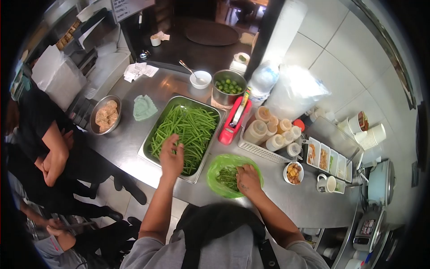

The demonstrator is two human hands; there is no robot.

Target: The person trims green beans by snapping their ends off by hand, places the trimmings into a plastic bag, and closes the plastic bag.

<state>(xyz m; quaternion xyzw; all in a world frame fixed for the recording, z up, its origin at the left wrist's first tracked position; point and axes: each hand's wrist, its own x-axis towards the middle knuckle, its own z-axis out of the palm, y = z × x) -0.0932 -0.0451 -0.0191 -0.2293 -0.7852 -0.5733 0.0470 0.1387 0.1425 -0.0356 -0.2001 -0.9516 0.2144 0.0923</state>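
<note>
Long green beans (193, 123) filled the steel tray (144, 150) on the counter. With 12 o'clock at the counter's far edge, the green bag (213, 177) stood open at the tray's 4 o'clock, holding thin green pieces (227, 178).

Handling, as judged: the beans called for light fingertip picking, a few at a time, without crushing; the bag mouth needed to stay wide and close to the tray to limit spillage.

Grip: the left hand (172, 156) was over the beans, fingers parted and relaxed; no clear hold was visible. The right hand (249, 180) reached into the bag, fingers bent at the pieces; its closure could not be determined.

Surroundings: a pot of green limes (229, 86) stood at 1 o'clock, a folded green cloth (144, 107) at 10.
</note>
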